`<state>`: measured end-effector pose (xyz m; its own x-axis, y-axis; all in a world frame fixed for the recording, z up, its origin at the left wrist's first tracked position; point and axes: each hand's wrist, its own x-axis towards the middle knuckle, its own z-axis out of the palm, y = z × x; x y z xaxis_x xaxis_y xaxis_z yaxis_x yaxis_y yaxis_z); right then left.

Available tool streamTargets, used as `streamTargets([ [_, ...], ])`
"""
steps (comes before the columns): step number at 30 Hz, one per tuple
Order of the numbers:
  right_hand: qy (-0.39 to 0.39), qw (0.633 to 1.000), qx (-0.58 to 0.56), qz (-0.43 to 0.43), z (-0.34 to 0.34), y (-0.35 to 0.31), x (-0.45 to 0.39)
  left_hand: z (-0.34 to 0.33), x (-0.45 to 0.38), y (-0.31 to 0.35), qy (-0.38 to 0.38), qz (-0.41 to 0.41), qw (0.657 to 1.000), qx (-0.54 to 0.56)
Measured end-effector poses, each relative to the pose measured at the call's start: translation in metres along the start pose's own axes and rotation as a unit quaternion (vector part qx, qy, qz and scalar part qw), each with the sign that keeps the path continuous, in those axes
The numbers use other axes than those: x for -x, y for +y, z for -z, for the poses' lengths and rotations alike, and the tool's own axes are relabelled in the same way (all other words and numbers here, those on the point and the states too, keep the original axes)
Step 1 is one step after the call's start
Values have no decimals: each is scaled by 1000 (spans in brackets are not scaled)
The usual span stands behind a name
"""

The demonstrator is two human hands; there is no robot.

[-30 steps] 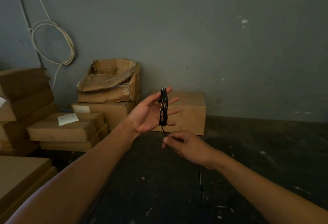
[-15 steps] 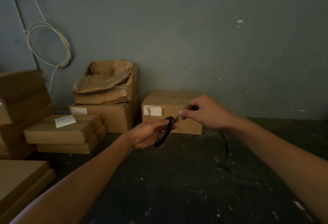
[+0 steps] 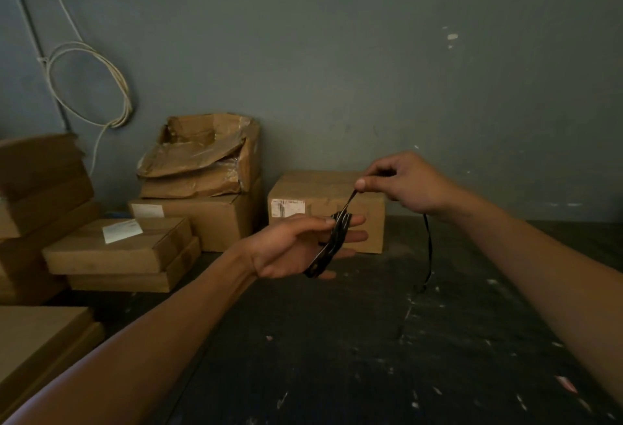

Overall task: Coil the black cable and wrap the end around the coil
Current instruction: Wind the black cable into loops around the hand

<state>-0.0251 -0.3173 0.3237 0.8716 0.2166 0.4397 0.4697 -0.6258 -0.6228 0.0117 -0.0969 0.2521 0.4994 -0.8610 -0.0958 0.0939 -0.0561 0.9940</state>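
Note:
The black cable's coil [image 3: 332, 246] is looped around the fingers of my left hand [image 3: 293, 251], which is held palm up at mid-frame with the thumb pressing on the loops. A short strand runs up and to the right from the coil to my right hand [image 3: 403, 185], which pinches it between thumb and forefinger. The cable's loose end [image 3: 428, 249] hangs down below my right wrist, and its tip reaches the dark floor [image 3: 337, 357].
A sealed cardboard box [image 3: 320, 188] stands right behind the hands against the grey wall. More boxes [image 3: 114, 249] are stacked at the left, one torn open [image 3: 202, 155]. A white cable loop [image 3: 91, 87] hangs on the wall.
My right hand rose from below the coil to above and right of it, carrying the strand over the loops. My left hand tipped from upright to nearly flat.

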Motion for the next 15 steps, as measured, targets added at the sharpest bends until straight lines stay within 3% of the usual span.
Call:
streamTargets([
  [6,-5,998,-50,-24,-13,29,2,-4,1,6,-38,-9,999,25],
  [15,-42,977,-162,-129,-92,73,29,4,-4,20,-75,-112,983,124],
])
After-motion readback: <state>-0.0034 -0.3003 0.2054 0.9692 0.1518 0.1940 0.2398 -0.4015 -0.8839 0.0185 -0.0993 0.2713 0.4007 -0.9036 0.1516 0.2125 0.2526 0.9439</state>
